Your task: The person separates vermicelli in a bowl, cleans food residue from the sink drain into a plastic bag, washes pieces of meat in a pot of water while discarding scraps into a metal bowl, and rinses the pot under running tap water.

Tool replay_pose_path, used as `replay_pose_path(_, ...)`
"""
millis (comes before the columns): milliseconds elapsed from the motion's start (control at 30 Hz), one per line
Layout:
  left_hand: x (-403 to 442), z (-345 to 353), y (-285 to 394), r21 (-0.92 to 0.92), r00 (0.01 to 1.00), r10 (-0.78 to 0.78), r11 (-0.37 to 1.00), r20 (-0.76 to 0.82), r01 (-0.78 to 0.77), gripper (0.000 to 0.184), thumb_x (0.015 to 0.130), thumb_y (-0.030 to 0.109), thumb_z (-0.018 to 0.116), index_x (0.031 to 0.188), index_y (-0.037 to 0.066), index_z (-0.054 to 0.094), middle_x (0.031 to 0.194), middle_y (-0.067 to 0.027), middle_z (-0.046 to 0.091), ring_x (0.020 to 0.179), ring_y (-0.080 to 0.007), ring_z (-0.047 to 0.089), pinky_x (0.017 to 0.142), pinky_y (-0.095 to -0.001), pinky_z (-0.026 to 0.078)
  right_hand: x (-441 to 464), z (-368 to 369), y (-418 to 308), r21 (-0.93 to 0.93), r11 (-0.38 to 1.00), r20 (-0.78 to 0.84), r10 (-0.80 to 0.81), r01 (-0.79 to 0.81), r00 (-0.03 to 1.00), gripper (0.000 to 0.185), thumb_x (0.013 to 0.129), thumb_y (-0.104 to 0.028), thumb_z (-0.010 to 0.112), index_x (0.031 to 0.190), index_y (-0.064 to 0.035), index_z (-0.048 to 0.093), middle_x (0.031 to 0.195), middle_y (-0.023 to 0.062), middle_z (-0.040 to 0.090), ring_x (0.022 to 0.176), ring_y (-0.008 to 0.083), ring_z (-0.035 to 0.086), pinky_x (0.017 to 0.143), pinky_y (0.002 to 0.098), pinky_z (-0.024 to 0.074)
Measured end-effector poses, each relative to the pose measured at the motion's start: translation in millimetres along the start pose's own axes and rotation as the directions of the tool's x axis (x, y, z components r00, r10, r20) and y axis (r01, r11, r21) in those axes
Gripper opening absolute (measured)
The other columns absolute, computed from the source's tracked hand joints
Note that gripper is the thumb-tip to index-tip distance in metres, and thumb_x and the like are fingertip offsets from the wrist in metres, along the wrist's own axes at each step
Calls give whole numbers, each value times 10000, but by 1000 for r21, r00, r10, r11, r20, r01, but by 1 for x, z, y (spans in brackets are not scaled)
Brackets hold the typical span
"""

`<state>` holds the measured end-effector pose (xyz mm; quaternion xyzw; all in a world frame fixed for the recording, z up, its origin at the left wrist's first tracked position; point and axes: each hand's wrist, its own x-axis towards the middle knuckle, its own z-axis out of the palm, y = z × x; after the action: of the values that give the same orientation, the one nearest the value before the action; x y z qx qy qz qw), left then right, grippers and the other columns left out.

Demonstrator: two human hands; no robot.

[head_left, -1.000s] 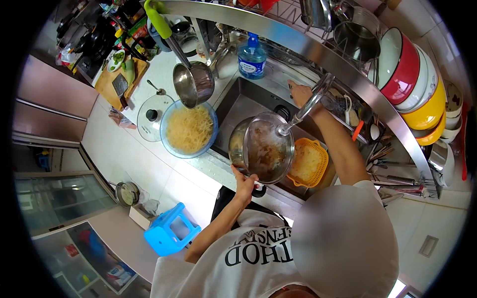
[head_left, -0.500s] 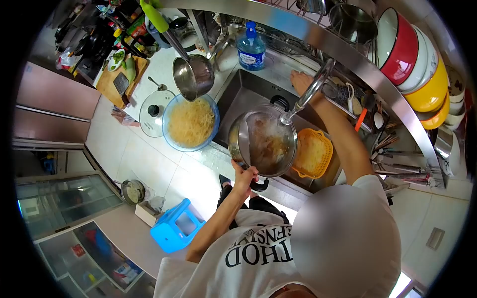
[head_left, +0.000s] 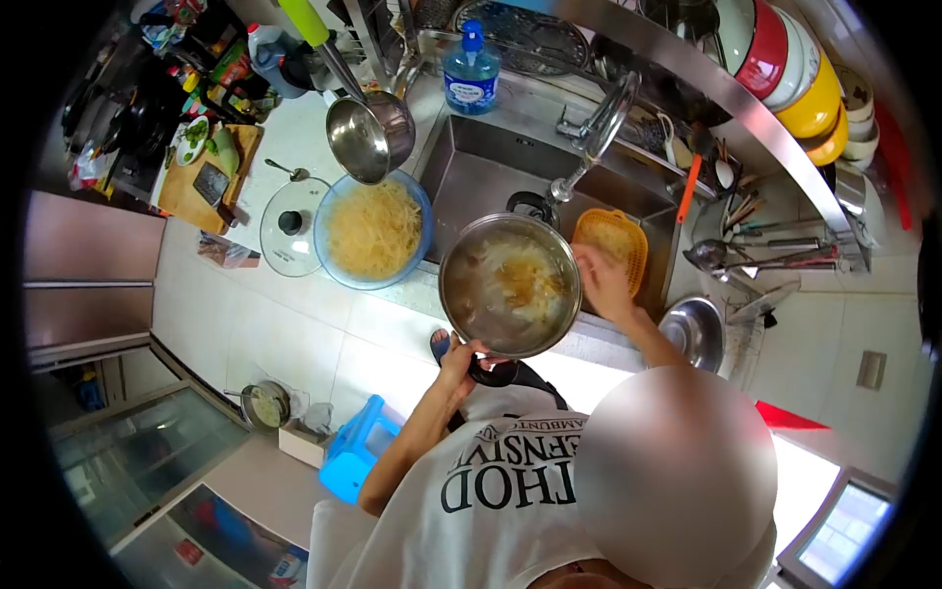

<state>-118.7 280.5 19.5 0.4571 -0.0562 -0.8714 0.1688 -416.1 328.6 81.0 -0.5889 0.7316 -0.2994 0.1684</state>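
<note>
A steel pot (head_left: 475,319) holding cloudy water and pale brownish pieces is held over the sink's near edge. My left hand (head_left: 459,361) is closed around its black near handle; the other black handle points to the far side. At the pot's right rim, my right hand (head_left: 604,279) has its fingers stretched out, slightly blurred, and also overlaps the yellow basket (head_left: 638,250). I cannot tell whether it touches either one. The chrome faucet (head_left: 579,169) stands beyond the pot, with no stream visible from its spout.
Left of the sink (head_left: 471,187) stand a bowl of pale shreds (head_left: 368,236), a glass lid (head_left: 280,240) and a cutting board (head_left: 186,196). A steel saucepan (head_left: 358,137) hangs above the bowl. A steel bowl (head_left: 694,334) is at right; a blue stool (head_left: 358,452) stands on the floor.
My right hand has come back from behind the faucet to the pot's right side. Steady water now fills the view of the pot, which has moved nearer my body. My left hand still holds it.
</note>
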Motion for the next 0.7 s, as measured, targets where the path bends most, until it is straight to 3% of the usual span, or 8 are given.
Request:
replay_pose_path(167, -13, -27, 26, 131, 996, -79, 989, 38, 73, 511, 726, -50, 550, 1207, 59, 416, 871, -101, 596, 591, -163, 543, 459, -240, 474, -25, 72, -28, -87, 994, 346, -38, 73, 938, 392, 837, -28, 594, 1218, -14, 501, 1239, 186, 512, 1062, 375, 574, 894, 421, 477)
replay_pose_path(267, -12, -45, 39, 204, 995, -67, 978, 80, 50, 489, 721, -75, 581, 1141, 115, 420, 868, -87, 590, 599, -156, 557, 448, -224, 432, -24, 116, -24, -280, 954, 250, 183, -110, 951, 433, 816, -35, 612, 1230, -23, 488, 1292, 193, 454, 1106, 390, 545, 900, 456, 468)
replay_pose_path(400, -21, -58, 46, 287, 993, -13, 958, 115, -21, 516, 785, -53, 606, 1235, 65, 384, 853, -95, 597, 669, -177, 610, 627, -331, 573, -13, 135, -43, -306, 938, 268, 247, -161, 931, 448, 805, -37, 620, 1231, -24, 483, 1262, 192, 475, 1081, 382, 559, 877, 456, 475)
replay_pose_path(500, -27, -58, 47, 464, 987, 102, 873, 122, -148, 682, 824, 18, 656, 1392, 58, 281, 1133, -146, 545, 925, -199, 615, 720, -349, 563, -12, 165, -44, -394, 907, 222, 248, -146, 943, 389, 814, -46, 616, 1191, -24, 522, 1201, 189, 517, 1019, 370, 588, 831, 443, 493)
replay_pose_path(567, -20, -78, 44, 635, 949, 274, 709, 154, -308, 803, 833, 71, 681, 1471, 61, 193, 1376, -131, 395, 1128, -235, 543, 873, -368, 507, -17, 180, -36, -412, 888, 215, 314, -205, 925, 342, 824, -56, 616, 1157, -18, 548, 1134, 184, 563, 950, 345, 620, 793, 427, 507)
replay_pose_path(600, -21, -81, 43, 776, 857, 461, 446, 229, -447, 772, 829, 77, 679, 1457, 63, 230, 1419, -118, 364, 1174, -267, 520, 945, -363, 452, -18, 178, -35, -275, 926, 243, 327, -259, 913, 337, 829, -61, 617, 1155, -10, 551, 1103, 184, 578, 916, 328, 626, 781, 411, 510)
replay_pose_path(667, -55, -49, 67, 797, 591, 662, -16, 461, -604, 666, 819, 73, 666, 1402, 38, 345, 1410, -183, 378, 1137, -330, 529, 808, -382, 512, -22, 168, -33, 9, 935, 306, 336, -356, 891, 329, 838, -70, 620, 1151, 6, 556, 1040, 186, 608, 847, 295, 637, 759, 380, 516)
replay_pose_path(700, -59, -41, 74, 749, 563, 643, -25, 519, -662, 610, 816, 60, 655, 1364, 35, 388, 1374, -186, 412, 1128, -335, 533, 813, -378, 509, -26, 162, -37, 200, 854, 354, 394, -480, 848, 325, 841, -76, 622, 1148, 11, 559, 1032, 191, 611, 826, 280, 636, 755, 368, 515)
